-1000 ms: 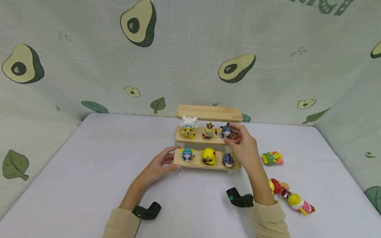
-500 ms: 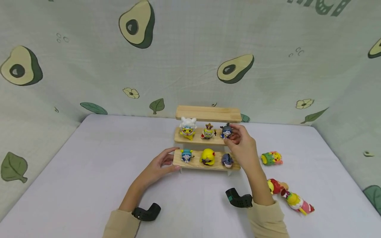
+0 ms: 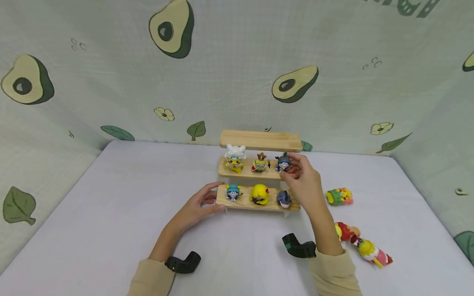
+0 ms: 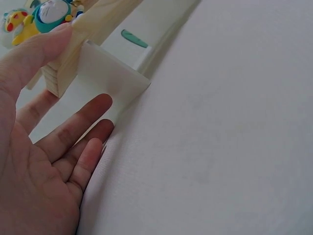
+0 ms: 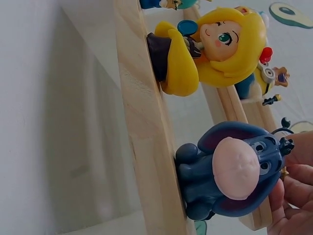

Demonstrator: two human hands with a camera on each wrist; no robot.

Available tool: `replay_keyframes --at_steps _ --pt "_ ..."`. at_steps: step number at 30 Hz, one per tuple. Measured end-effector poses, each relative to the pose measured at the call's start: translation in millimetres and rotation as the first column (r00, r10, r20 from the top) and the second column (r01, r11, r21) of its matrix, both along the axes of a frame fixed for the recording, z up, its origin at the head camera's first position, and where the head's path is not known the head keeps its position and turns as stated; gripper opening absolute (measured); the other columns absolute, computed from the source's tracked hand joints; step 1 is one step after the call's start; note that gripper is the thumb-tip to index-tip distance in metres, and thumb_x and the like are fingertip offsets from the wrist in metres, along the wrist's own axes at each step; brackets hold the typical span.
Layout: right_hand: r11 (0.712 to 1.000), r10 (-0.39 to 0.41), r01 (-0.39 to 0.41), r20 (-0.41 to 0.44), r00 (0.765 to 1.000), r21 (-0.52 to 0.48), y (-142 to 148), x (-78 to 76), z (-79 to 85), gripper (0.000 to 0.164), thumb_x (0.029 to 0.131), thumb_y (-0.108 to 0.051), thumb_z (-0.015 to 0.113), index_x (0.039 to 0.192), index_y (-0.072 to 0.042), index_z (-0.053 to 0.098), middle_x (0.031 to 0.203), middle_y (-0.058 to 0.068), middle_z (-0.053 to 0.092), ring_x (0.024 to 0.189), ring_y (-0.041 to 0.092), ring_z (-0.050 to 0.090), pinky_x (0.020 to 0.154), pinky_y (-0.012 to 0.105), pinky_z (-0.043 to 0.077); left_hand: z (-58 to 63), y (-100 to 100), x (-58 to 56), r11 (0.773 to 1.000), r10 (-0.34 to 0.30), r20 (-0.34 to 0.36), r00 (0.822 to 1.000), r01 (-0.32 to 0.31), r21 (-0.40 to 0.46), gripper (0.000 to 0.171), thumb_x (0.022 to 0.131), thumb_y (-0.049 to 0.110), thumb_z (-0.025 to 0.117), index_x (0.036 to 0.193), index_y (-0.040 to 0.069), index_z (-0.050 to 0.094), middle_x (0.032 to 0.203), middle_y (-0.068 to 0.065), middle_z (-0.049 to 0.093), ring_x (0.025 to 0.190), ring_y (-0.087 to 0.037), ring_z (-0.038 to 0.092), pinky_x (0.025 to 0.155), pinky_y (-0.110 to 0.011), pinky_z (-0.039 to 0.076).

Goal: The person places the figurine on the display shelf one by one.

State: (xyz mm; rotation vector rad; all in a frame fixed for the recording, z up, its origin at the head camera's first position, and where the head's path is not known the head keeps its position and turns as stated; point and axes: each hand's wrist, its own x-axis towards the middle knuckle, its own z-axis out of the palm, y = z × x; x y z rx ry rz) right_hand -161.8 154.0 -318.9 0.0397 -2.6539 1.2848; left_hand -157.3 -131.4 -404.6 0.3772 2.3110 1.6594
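A three-tier wooden display shelf (image 3: 261, 140) stands on the white table. My left hand (image 3: 194, 209) grips the left end of its lowest board, thumb on top and index finger beneath in the left wrist view. On the middle board's right end, my right hand (image 3: 306, 179) pinches a small figurine with a dark horned hat (image 3: 284, 162). Beside it stand a crowned Minion figurine (image 3: 260, 164) and a white-hooded Pikachu figurine (image 3: 235, 159). The lowest board bears a blue-hatted figurine (image 3: 233, 193), a yellow-haired girl figurine (image 5: 234, 49) and an Eeyore figurine (image 5: 237, 169).
To the right of the shelf lie a green and orange figurine (image 3: 339, 196), a red and yellow figurine (image 3: 346, 232) and a pink and white figurine (image 3: 372, 251) on the table. An avocado-print cloth (image 3: 237, 74) hangs behind. The top board bears nothing.
The dark-hatted figurine and my right hand have shifted very slightly to the right. My left hand keeps its place on the shelf.
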Motion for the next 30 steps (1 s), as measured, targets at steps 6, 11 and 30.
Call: replay_keyframes --at_steps 6,11,30 --pt "1.000 0.017 -0.017 0.021 1.000 -0.015 3 1.1 0.1 0.050 0.088 -0.012 0.064 0.133 -0.008 0.043 0.109 0.015 0.059 0.088 0.022 0.054 0.073 0.014 0.042 -1.3 0 0.7 1.000 0.005 0.012 1.000 -0.005 -0.003 0.063 0.081 0.029 0.072 0.136 0.031 0.041 0.126 -0.007 0.057 0.116 -0.021 0.053 0.101 -0.043 0.037" --pt "0.997 0.057 -0.056 0.015 0.998 -0.053 8 0.9 1.8 0.051 0.087 -0.014 0.065 0.133 -0.008 0.044 0.110 0.015 0.058 0.092 0.022 0.055 0.073 0.009 0.042 -1.2 0 0.2 1.000 0.004 0.010 1.000 -0.004 -0.012 0.064 0.081 0.031 0.072 0.136 0.032 0.041 0.127 -0.007 0.057 0.116 -0.021 0.053 0.101 -0.043 0.037" --pt "0.991 0.004 -0.001 0.018 1.000 -0.131 45 25.0 35.2 0.051 0.094 -0.035 0.053 0.137 -0.011 0.041 0.128 0.009 0.055 0.099 -0.001 0.053 0.080 0.005 0.043 -0.3 1 0.1 1.000 0.002 0.018 1.000 -0.002 -0.002 0.064 0.081 0.031 0.072 0.136 0.032 0.041 0.125 -0.006 0.058 0.115 -0.021 0.053 0.102 -0.043 0.037"
